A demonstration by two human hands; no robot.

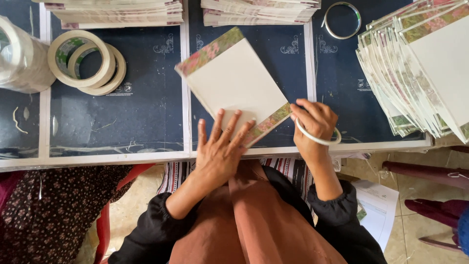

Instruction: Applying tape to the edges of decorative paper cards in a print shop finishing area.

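Observation:
A white rectangular card (234,83) with floral strips along its two short ends lies tilted on the dark blue table top (141,112). My left hand (220,146) rests flat on the card's near end, fingers spread. My right hand (315,120) pinches the card's near right corner at the floral strip. A white tape ring (318,138) hangs around my right wrist.
Two tape rolls (88,61) lie at the left, beside a larger clear roll (19,56). Stacks of similar cards (117,12) sit along the far edge, with a second stack (259,11) beside it. A fanned pile (420,68) fills the right. A thin ring (342,19) lies at the back.

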